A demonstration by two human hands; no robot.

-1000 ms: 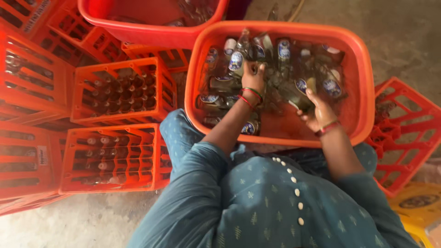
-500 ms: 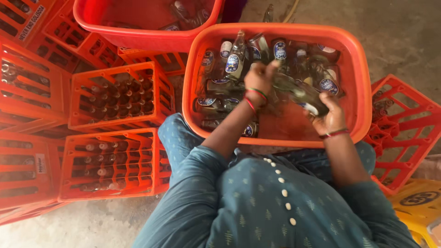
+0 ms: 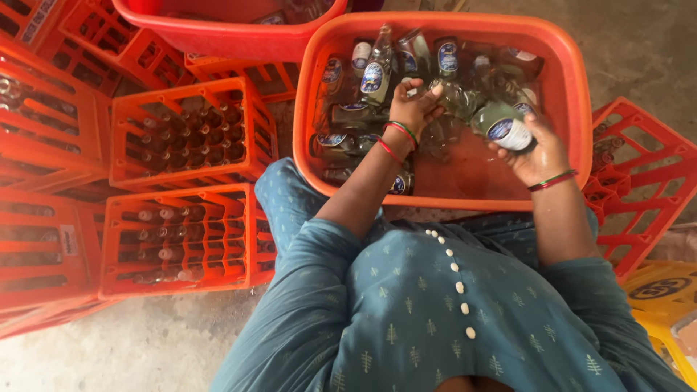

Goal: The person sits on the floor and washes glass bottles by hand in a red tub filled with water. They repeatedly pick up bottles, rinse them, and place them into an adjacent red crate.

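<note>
My right hand [image 3: 534,149]: clamped around the thick end of a clear glass bottle [image 3: 486,116] with a blue and white label, which I hold over the right half of the orange tub [image 3: 573,109].
The bottle: lies nearly level in my grip, neck pointing left toward my other hand, lifted above the loose bottles below it.
My left hand [image 3: 414,105]: fingers curled together at the neck end of that same bottle, near the middle of the tub; whether they grip the neck itself or another bottle beside it I cannot tell.
Wrists: red and green bangles [image 3: 398,136] on my left, a thin red and green band [image 3: 552,180] on my right.
Tub contents: more labelled bottles [image 3: 374,72] piled along the far edge and the left side, some standing, some lying flat; the near right floor of the tub is bare.
Left of the tub: orange crates [image 3: 192,138], with bottles standing in their compartments.
Beyond the tub: a second red tub [image 3: 218,33], touching the far left corner.
Right of the tub: an empty red crate [image 3: 639,174], tilted against it.
Floor [image 3: 145,341]: pale concrete under the crates.
My clothing: blue patterned tunic [image 3: 435,319] with a line of white buttons.
</note>
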